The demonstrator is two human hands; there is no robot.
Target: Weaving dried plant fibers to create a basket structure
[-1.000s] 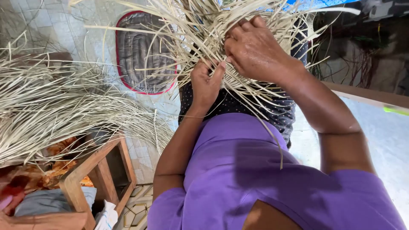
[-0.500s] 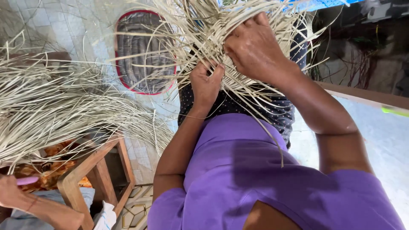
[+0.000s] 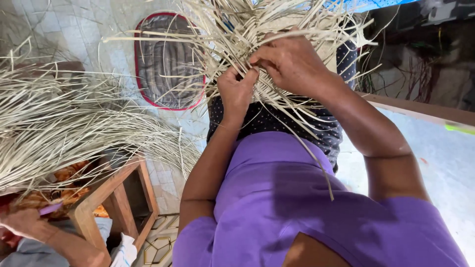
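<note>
A half-woven piece of pale straw strips [image 3: 277,29] rests on my lap, its loose ends fanning out in all directions. My left hand [image 3: 236,91] pinches strips at the near edge of the weave, fingers closed on them. Just to its right, my right hand [image 3: 292,62] lies on top of the weave and grips other strips, touching the left hand's fingertips. Below the hands I see my purple top and a dark dotted skirt [image 3: 277,123].
A big bundle of loose straw strips [image 3: 64,128] lies at the left over a wooden stool [image 3: 116,198]. A grey mat with a red border [image 3: 166,59] lies on the tiled floor. Another person's hand [image 3: 24,222] shows at bottom left. A wooden edge [image 3: 420,109] runs at right.
My hands have shifted slightly on the weave, fingers working the strips. The other person's hand has come into the bottom left corner.
</note>
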